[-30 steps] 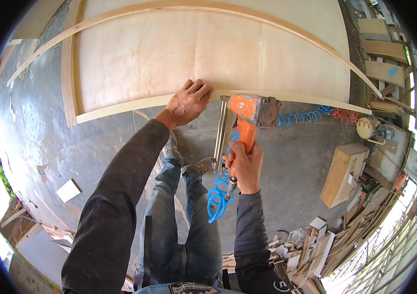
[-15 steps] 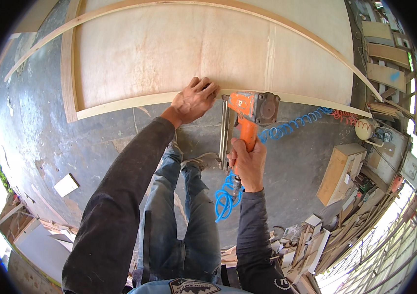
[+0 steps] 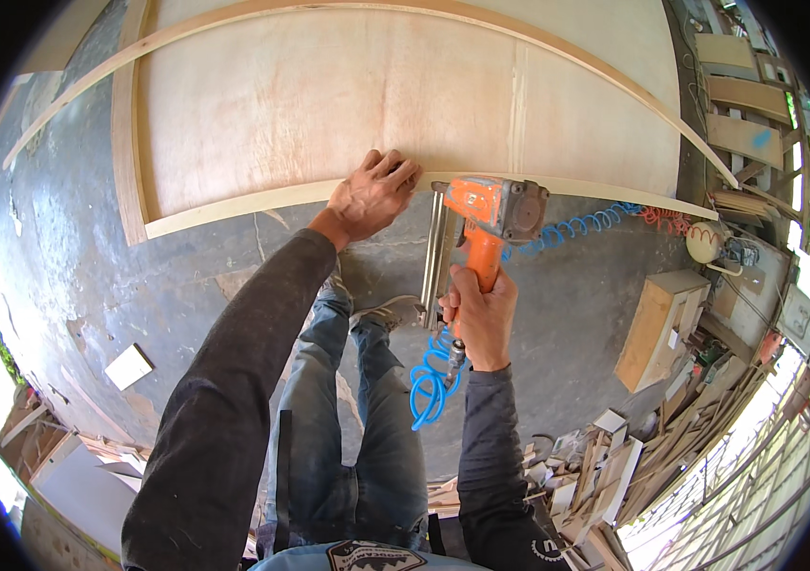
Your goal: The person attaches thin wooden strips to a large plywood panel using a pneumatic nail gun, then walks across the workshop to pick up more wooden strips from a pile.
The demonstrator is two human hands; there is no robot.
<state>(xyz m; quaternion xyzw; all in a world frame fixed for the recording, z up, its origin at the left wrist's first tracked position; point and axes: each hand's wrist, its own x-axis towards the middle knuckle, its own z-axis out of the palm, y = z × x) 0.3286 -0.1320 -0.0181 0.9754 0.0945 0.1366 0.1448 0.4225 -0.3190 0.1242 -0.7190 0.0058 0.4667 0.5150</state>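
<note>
My right hand [image 3: 483, 314] is wrapped round the handle of an orange pneumatic nail gun [image 3: 483, 205]. The gun's nose meets the near wooden strip [image 3: 253, 202], just right of my left hand [image 3: 374, 195]. Over that same strip my left fingers are curled, gripping it along the edge of a large pale plywood panel [image 3: 329, 105]; the fingertips are hidden. A metal nail magazine [image 3: 436, 262] runs down the gun's left side. From the fitting below its handle hangs a coiled blue air hose [image 3: 432, 390].
A long wooden strip [image 3: 405, 8] arches across the far part of the panel. To the right are an upright wooden box [image 3: 660, 328] and a round tank [image 3: 703, 243]. Scrap wood [image 3: 671, 447] is heaped at lower right. One white offcut [image 3: 129, 366] lies on the grey floor.
The nail gun has tilted slightly, and the hanging blue hose has swung a little left. The view has shifted slightly; both hands keep their grip.
</note>
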